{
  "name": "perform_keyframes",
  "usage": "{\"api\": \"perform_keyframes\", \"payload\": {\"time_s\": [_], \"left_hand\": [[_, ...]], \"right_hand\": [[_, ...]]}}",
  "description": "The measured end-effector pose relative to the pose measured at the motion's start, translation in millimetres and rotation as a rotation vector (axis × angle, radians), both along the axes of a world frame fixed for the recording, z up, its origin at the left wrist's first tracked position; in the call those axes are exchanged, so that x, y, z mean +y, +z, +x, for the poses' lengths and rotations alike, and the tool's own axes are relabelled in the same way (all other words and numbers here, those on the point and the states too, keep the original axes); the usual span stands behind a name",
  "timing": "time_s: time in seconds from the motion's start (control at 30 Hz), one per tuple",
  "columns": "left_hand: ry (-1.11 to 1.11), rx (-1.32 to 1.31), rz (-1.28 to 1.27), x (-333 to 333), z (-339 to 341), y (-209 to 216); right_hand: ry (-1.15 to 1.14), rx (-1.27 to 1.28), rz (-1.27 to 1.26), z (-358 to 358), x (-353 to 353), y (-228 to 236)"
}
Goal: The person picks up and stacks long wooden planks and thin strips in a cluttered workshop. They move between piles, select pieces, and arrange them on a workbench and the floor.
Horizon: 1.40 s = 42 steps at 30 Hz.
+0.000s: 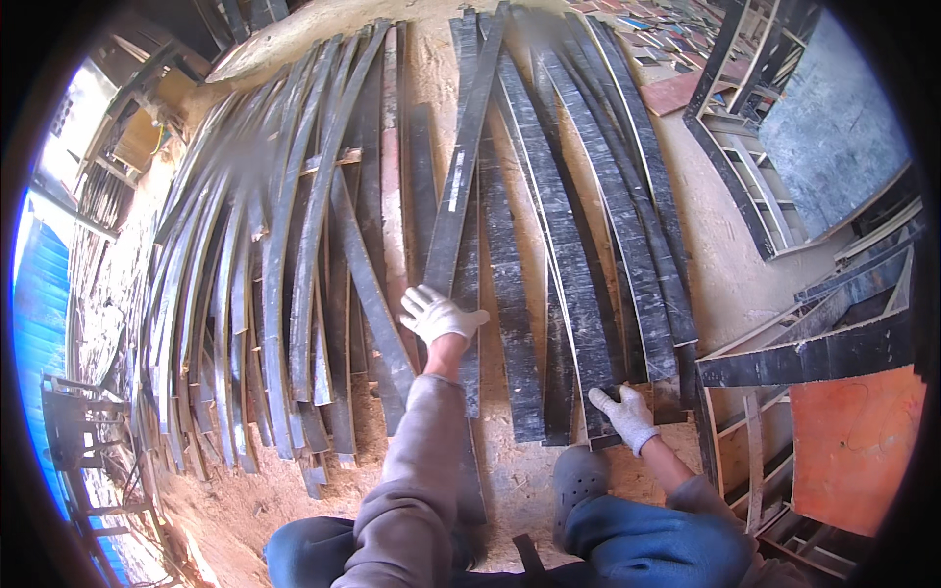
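The white-gloved left hand (438, 314) was observed palm down, fingers spread and unclosed, over the near end of a slanting plank (459, 211); contact could not be confirmed. The right hand (627, 416), likewise gloved, was placed at the near end of a wide plank (571, 284). Its fingers were laid over the top there; whether the plank was gripped from below could not be determined. Each plank was extended away from its hand. Both were recorded as long, flat and black; the wide plank was scuffed with whitish marks and pale along 1 edge. To the left, narrow dark strips (284, 245) were heaped loosely, with 1 reddish strip (392, 186) noted among them. A dusty, sand-coloured floor (725, 265) was recorded, and 1 smooth, perforated grey clog (580, 485) was seen beside the wide plank's end.
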<state>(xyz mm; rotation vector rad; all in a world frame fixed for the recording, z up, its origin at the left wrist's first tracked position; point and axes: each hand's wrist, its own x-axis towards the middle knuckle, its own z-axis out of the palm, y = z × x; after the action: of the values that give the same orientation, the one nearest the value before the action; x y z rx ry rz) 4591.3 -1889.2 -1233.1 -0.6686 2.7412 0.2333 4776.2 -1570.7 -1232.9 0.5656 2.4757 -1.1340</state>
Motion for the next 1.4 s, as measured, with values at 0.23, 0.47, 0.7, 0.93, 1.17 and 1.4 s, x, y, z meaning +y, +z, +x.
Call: {"api": "perform_keyframes", "payload": {"time_s": [0.23, 0.47, 0.7, 0.93, 1.17, 1.4], "left_hand": [[-0.057, -0.029, -0.041, -4.5, -14.5, 14.2], [0.191, 0.155, 0.098, -16.3, -13.2, 10.6], [-0.086, 0.101, 0.376, 24.1, 2.6, 17.7], [0.111, 0.433, 0.241, 51.0, 54.9, -38.9], [0.246, 0.252, 0.945, 81.2, 62.7, -27.1], [-0.128, 0.590, 1.081, 124.8, 72.0, -65.2]], "right_hand": [[0.050, -0.022, 0.069, -3.2, -11.0, 29.9], [-0.006, 0.050, -0.055, -3.6, -10.6, 43.0], [-0.047, 0.117, -0.116, 2.2, -8.2, 35.4], [0.198, 0.315, 0.268, 14.1, 11.7, 26.2], [0.157, 0.206, 0.600, 0.7, 6.9, 14.6], [0.225, 0.097, 0.499, -7.3, -0.3, 37.0]]}}
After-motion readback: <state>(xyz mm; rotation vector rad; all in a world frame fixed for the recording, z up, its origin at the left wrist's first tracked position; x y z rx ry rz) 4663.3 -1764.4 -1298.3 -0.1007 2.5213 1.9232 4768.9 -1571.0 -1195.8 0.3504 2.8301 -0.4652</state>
